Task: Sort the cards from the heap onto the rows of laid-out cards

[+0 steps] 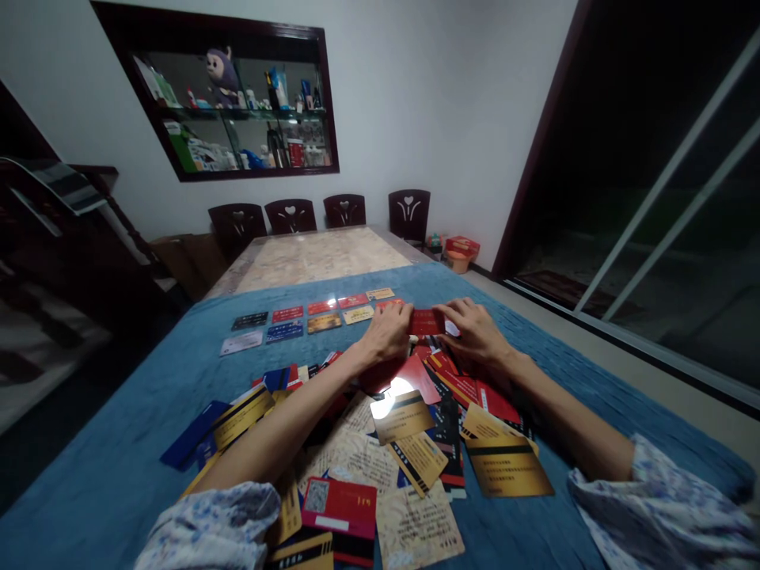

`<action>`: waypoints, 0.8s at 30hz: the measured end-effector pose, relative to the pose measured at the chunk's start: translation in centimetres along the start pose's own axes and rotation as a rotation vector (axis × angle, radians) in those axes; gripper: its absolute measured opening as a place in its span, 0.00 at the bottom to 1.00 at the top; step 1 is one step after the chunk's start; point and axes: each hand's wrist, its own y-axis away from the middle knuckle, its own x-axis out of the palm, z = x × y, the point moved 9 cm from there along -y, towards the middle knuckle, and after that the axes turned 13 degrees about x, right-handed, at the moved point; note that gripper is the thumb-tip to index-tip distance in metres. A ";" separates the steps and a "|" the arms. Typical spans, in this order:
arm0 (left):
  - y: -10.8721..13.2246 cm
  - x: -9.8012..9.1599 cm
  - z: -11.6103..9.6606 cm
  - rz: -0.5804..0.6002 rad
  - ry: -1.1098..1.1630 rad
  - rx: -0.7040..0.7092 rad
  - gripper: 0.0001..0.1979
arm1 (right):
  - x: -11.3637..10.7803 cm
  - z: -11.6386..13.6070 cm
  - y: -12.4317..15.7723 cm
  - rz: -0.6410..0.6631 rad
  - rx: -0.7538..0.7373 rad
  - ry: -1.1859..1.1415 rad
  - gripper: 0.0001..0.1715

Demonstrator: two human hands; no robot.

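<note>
A dark red card [427,322] is held between my two hands above the far side of a loose pile. My left hand [389,332] grips its left edge, and the fingers of my right hand [470,328] close on its right edge. Below lies the heap of mixed cards, among them a gold card [402,416] with a dark stripe, a red card with a square code [340,507] and another gold card [509,465] at the right. Beyond my left hand, two rows of cards lie flat, including a blue card [284,331] and a white card [241,343].
A blue cloth [131,427] covers the near part of the table, with bare marble-patterned tabletop [314,257] beyond. Several dark chairs [408,212] stand along the far wall. A recessed shelf [237,115] holds bottles and a purple plush toy [222,75].
</note>
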 end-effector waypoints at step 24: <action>6.1 -1.9 6.9 0.070 -0.065 -0.145 0.19 | 2.5 8.5 -6.5 0.284 -0.131 0.032 0.30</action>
